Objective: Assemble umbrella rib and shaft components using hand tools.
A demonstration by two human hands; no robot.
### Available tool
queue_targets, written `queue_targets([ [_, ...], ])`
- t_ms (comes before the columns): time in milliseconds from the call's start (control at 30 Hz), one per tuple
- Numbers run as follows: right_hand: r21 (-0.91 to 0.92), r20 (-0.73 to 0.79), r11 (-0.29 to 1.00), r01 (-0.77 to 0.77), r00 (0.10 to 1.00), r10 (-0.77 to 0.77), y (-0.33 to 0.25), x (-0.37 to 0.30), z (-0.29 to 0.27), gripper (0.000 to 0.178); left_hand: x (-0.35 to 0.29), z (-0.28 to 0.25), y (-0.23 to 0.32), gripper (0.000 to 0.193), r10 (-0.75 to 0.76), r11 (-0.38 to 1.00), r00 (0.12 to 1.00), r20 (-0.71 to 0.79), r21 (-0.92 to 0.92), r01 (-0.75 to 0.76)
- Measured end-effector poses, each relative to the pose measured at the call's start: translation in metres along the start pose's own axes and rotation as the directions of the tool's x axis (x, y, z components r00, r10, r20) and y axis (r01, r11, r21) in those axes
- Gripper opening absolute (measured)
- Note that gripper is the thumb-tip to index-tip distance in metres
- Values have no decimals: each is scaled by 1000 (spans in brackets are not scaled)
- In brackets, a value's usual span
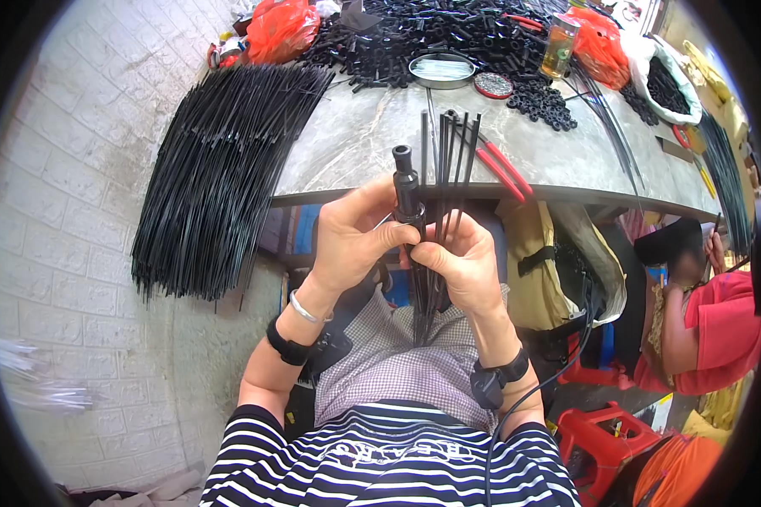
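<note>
My left hand (351, 241) is closed round a black tubular fitting (406, 184) with a flared top, held upright. Close beside it, my right hand (467, 266) grips several thin black rods (458, 160), which stick up past the table edge and run down toward my lap. Both thumbs almost meet at the fitting's lower end, and the fingers behind are partly hidden. Red-handled pliers (507, 169) lie at the table's front edge, just beyond my right hand.
A big bundle of black rods (220, 177) hangs over the table's (338, 160) left side. Behind lie a heap of black tube pieces (389, 38), a round tin (441, 70), black rings (541, 103) and a glass jar (560, 49). A person in red (723, 329) sits at right near a red stool (604, 439).
</note>
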State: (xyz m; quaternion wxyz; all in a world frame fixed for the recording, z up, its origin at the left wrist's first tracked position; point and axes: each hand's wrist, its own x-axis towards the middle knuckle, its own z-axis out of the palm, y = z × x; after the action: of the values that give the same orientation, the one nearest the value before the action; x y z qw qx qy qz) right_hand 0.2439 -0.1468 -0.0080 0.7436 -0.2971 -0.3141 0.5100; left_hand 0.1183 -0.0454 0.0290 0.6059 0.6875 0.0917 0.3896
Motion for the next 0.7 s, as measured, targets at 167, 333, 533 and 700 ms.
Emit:
queue_targets([
  [167, -234, -200, 961, 145, 961, -194, -2, -6, 14, 19, -2, 14, 4, 59, -25, 1000, 990, -139, 7, 26],
  [333, -403, -249, 888, 222, 907, -339, 11, 3, 19, 20, 1, 24, 5, 56, 14, 998, 964, -264, 68, 4],
  [533, -748, -163, 622, 230, 846, -508, 17, 11, 22, 24, -5, 24, -7, 48, -20, 984, 928, -372, 154, 84],
  [700, -846, -95, 480, 230, 822, -561, 13, 5, 29, 25, -9, 23, -1, 39, 0, 973, 939, -343, 215, 78],
])
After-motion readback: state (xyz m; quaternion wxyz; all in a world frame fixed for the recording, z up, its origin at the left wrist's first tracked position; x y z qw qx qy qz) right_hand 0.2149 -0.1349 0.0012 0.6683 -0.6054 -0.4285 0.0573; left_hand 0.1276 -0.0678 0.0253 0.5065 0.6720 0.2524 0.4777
